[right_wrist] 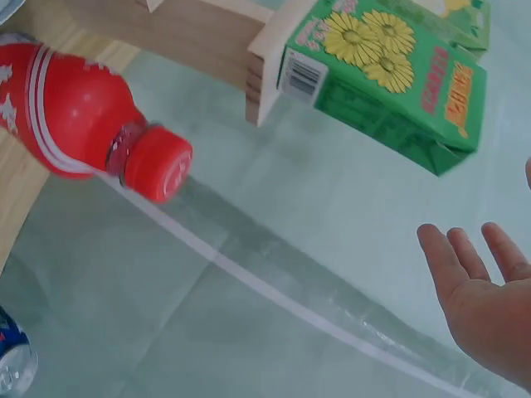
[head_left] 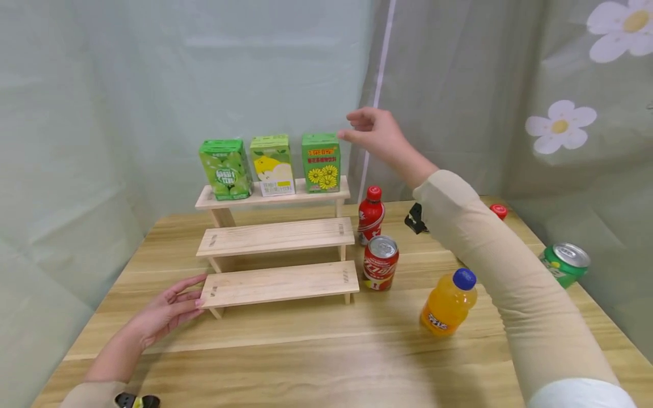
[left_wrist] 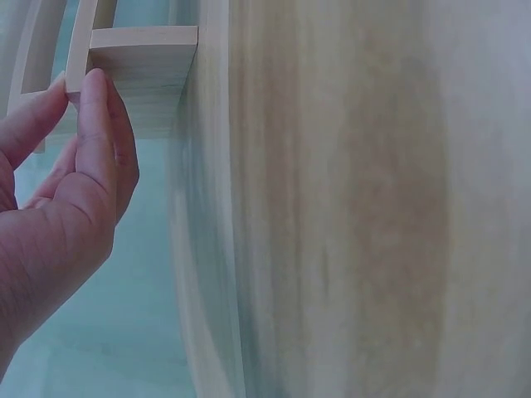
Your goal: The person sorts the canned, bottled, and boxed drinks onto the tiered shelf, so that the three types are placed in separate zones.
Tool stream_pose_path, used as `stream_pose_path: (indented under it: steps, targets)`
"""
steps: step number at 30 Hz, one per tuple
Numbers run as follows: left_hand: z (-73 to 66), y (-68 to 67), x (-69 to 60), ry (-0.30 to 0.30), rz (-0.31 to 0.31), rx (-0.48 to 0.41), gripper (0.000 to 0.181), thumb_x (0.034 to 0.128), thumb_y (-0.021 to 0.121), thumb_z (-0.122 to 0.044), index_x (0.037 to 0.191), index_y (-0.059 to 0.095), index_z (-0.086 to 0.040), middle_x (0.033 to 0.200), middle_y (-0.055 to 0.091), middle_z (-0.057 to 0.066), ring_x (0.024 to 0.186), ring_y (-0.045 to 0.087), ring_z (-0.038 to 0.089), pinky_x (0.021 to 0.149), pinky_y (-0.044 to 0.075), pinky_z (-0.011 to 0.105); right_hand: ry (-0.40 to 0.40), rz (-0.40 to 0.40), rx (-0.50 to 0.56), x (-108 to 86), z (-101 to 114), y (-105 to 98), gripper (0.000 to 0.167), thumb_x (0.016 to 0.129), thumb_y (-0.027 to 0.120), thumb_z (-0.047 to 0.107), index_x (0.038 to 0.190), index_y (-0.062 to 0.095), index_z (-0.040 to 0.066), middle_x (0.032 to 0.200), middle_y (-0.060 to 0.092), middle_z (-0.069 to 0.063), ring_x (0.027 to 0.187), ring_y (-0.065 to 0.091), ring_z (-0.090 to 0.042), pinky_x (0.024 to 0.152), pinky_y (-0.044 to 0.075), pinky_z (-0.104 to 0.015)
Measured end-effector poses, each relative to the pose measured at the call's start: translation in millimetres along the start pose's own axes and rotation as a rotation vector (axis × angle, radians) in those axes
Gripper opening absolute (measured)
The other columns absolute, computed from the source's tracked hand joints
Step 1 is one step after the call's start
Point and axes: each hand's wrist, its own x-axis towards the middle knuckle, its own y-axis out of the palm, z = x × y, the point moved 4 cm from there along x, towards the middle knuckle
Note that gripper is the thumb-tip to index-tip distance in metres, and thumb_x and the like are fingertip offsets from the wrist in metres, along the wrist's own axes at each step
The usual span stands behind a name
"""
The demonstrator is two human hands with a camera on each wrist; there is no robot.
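Note:
A three-step wooden stand point(head_left: 280, 285) bears three drink cartons on its top step: a grape one point(head_left: 226, 170), a yellow-fruit one point(head_left: 272, 165) and a green flower carton point(head_left: 321, 163). My left hand point(head_left: 165, 311) pinches the left end of the lowest step between thumb and fingers; the left wrist view shows the fingertips at the board's edge point(left_wrist: 79, 50). My right hand point(head_left: 377, 133) is beside the flower carton's upper right corner, fingers slightly bent, holding nothing. In the right wrist view a gap separates the hand point(right_wrist: 485, 307) from that carton point(right_wrist: 386, 83).
Right of the stand are a red bottle point(head_left: 371, 215) and a red can point(head_left: 380, 263). An orange drink bottle point(head_left: 449, 303) stands nearer the front. Beyond the right arm are a green can point(head_left: 565, 263), a red cap point(head_left: 499, 211) and a black object point(head_left: 416, 219).

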Motion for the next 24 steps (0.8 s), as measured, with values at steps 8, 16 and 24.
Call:
stream_pose_path:
  steps: [8,16,24]
  targets:
    - [0.5,-3.3,0.1,0.016,0.022,-0.009,0.048,0.0964,0.048,0.002,0.121,0.056,-0.038,0.111,0.06,-0.009,0.102,0.063,0.008,0.089,0.055,0.023,-0.003,-0.046,-0.014,-18.1,3,-26,0.055,0.089,0.066,0.037,0.135,0.05,0.013,0.134,0.054,-0.004,0.12,0.051,-0.015,0.102,0.047,-0.029]
    - [0.7,-4.8,-1.0,0.017,0.023,-0.001,0.047,0.0961,0.05,0.001,0.122,0.055,-0.037,0.112,0.059,-0.01,0.102,0.063,0.008,0.09,0.055,0.024,-0.013,-0.056,-0.03,-39.3,2,-49,0.056,0.088,0.067,0.038,0.135,0.05,0.012,0.134,0.055,-0.007,0.12,0.051,-0.018,0.104,0.046,-0.034]
    - [2.2,-8.2,-3.5,0.03,0.027,-0.021,0.048,0.0963,0.048,0.003,0.122,0.056,-0.037,0.113,0.058,-0.011,0.103,0.062,0.007,0.09,0.055,0.024,-0.05,-0.049,-0.08,-64.3,-9,-62,0.055,0.089,0.066,0.039,0.134,0.051,0.01,0.133,0.055,-0.01,0.12,0.053,-0.02,0.105,0.045,-0.039]
